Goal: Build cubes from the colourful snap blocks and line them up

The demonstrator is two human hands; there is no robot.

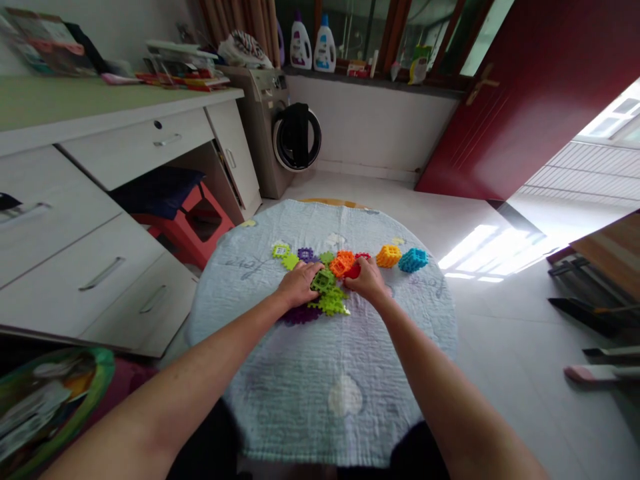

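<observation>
My left hand (299,285) rests on the quilted cloth (320,373) with its fingers curled around a dark green toothed block (323,280). Close beside it, my right hand (367,280) is closed on a red block (353,271). Light green pieces (331,304) lie just under both hands, and a purple piece (300,315) shows below my left wrist. Behind the hands sit loose orange (343,262), purple (305,255) and green pieces (281,251). To the right stand a built orange cube (389,256) and a blue cube (413,260).
The cloth covers a small round table. A white desk with drawers (100,220) stands on the left, a red stool (187,220) under it. A washing machine (280,133) is behind, a dark red door (500,100) at the back right. Wooden furniture (600,260) sits at right.
</observation>
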